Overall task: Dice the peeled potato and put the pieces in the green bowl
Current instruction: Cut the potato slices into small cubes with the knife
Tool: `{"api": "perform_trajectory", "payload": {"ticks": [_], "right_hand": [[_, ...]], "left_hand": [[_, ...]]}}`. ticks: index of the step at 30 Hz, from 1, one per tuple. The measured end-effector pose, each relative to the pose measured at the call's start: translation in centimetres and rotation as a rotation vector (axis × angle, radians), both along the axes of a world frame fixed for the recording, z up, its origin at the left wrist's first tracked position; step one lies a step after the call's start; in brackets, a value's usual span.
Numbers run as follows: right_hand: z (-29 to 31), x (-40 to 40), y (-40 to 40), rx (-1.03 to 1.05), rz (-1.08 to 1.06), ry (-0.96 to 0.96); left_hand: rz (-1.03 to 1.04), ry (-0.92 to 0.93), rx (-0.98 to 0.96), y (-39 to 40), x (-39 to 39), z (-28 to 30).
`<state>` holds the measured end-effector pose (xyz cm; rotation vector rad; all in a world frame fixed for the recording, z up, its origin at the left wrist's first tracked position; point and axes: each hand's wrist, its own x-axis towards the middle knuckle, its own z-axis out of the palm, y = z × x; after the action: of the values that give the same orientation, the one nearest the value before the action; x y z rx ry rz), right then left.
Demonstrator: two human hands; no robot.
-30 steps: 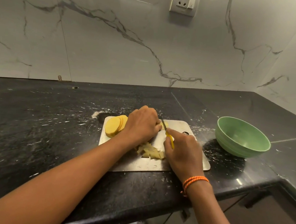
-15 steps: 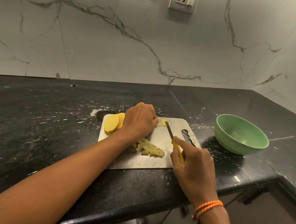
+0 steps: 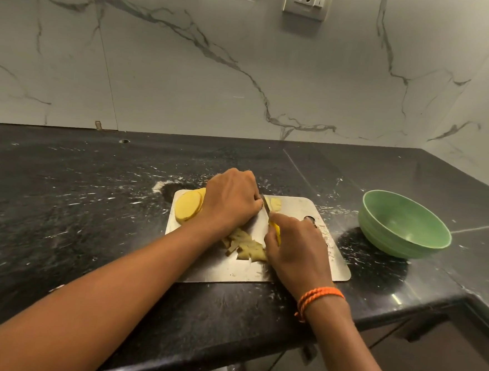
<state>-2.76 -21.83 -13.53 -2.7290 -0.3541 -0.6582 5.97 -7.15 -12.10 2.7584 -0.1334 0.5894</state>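
You've got a brushed metal cutting board (image 3: 295, 273), dull sheen. Countertop (image 3: 62, 201) is glossy black stone, white-flecked. Green bowl (image 3: 402, 225), far right, looks smooth, ridged outside. Wall (image 3: 187, 80) is polished marble-look.

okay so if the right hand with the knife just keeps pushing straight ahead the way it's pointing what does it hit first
Probably the left hand. The right hand points its knife up and slightly left, the blade tip right beside the left hand's fingers. Depth is unclear; it might just pass them toward the small potato piece.

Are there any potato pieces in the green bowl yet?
No, the round green bowl shows only its bare inside, while the cut potato pieces lie on the steel cutting board.
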Motion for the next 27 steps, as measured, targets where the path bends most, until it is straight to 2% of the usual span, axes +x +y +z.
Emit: {"api": "perform_trajectory", "payload": {"ticks": [7,11,14,18,23,25,27], "right_hand": [[-0.1,-5.1,-2.4,0.101,0.032,0.018],[0.7,-4.2,-2.8,0.184,0.014,-0.095],[0.9,-1.7,-2.6,0.134,0.005,-0.091],[1.1,1.8,-4.6,0.027,-0.072,-0.009],[1.7,1.8,-7.1,-0.043,0.174,0.108],[1.9,1.0,-7.9,-0.027,0.251,0.161],[1.8,0.8,-8.8,0.034,0.301,0.199]], "left_hand": [[-0.025,0.002,-0.019,0.4,0.2,-0.1],[-0.056,0.062,-0.142,1.7,0.4,0.5],[-0.058,0.081,-0.158,2.8,0.8,0.9],[-0.187,0.190,-0.112,2.7,1.0,0.9],[-0.363,0.404,-0.119,5.3,1.5,2.8],[-0.427,0.505,-0.131,6.8,1.7,3.5],[-0.429,0.523,-0.141,7.2,1.7,3.4]]}}
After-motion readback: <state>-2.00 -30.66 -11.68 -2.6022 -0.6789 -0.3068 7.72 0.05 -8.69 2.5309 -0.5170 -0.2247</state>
